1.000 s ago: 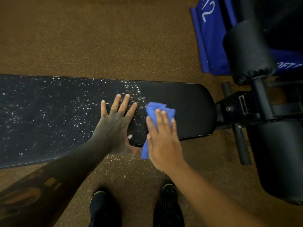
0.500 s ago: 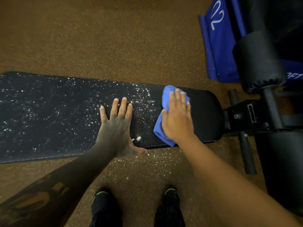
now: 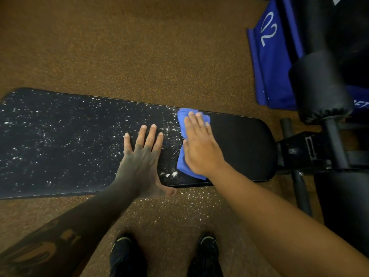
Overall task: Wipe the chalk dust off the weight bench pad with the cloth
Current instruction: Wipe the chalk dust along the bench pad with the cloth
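A long black weight bench pad runs left to right below me. White chalk dust speckles its left and middle parts; the right end looks bare. My right hand lies flat on a blue cloth, pressing it onto the pad, with the fingertips near the pad's far edge. My left hand rests flat on the pad just left of the cloth, fingers spread, holding nothing. Most of the cloth is hidden under my right hand.
Brown speckled floor surrounds the bench, with chalk specks fallen near my two black shoes. Black roller pads and the bench frame stand at the right. A blue bag lies at the back right.
My right hand has pushed the cloth from the pad's near edge across to its far edge. The left hand has stayed flat in place.
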